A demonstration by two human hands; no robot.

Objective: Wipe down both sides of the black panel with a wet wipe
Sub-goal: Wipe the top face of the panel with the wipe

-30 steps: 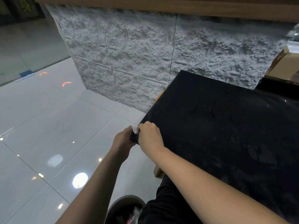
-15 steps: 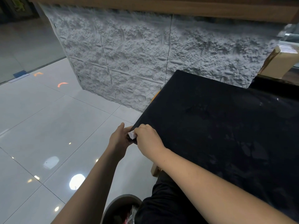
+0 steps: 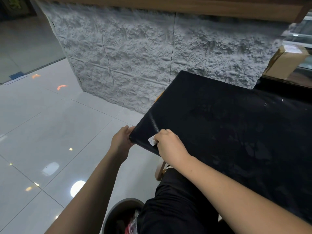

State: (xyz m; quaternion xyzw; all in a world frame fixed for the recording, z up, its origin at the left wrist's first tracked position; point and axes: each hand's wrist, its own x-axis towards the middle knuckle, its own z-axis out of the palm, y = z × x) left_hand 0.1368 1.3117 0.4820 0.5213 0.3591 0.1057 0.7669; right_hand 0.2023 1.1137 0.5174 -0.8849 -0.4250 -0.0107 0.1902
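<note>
A large black panel [image 3: 228, 132] lies tilted across my lap, its near left corner pointing at the floor. Dusty smears cover its top face. My left hand [image 3: 120, 141] grips that near left corner from the outside. My right hand [image 3: 168, 146] rests on the panel's top face just inside the corner, its fingers curled round a small folded white wet wipe [image 3: 152, 141] pressed to the surface. Only a bit of the wipe shows past the fingers.
A rough grey stone-textured wall [image 3: 152, 56] stands behind the panel. Glossy grey floor tiles [image 3: 50, 132] spread to the left. A dark bin [image 3: 121, 215] with rubbish sits by my left knee. A cardboard box [image 3: 287, 63] rests at the far right.
My right hand has slid with the wipe from the corner edge to the right onto the top face. My left hand has parted from it and stays at the corner.
</note>
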